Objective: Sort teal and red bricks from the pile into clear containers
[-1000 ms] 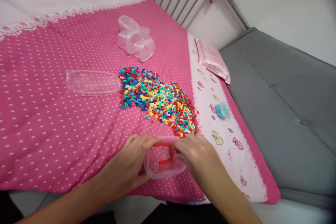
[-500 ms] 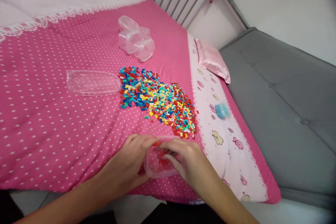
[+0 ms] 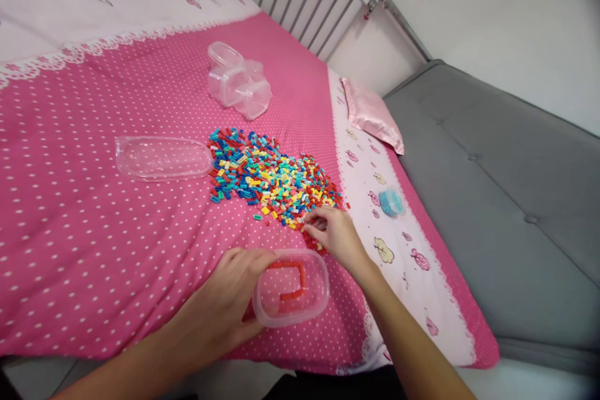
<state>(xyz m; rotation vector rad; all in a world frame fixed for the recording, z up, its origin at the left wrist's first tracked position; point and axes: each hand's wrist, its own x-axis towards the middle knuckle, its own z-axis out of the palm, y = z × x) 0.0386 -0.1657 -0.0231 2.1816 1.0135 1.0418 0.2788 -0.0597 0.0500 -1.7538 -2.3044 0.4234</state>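
Note:
A heap of small coloured bricks [image 3: 267, 175] in red, blue, yellow and teal lies on the pink dotted bedspread [image 3: 94, 231]. Near the bed's front edge stands a small clear plastic tub [image 3: 319, 300] with red bricks lined along its inside. My left hand [image 3: 234, 294] grips the tub's left side. My right hand [image 3: 335, 234] has reached to the near right edge of the heap, fingertips pinched down among the bricks; whether a brick is between them I cannot tell.
A clear oblong lid [image 3: 162, 157] lies left of the heap. Several empty clear tubs [image 3: 239, 81] sit further back. A small tub of blue bricks [image 3: 390, 202] and a pink pillow [image 3: 370, 114] are at the right, beside a grey sofa [image 3: 506, 200].
My right hand has left the tub and moved up to the heap's near edge. My left hand stays on the tub. The view has shifted slightly.

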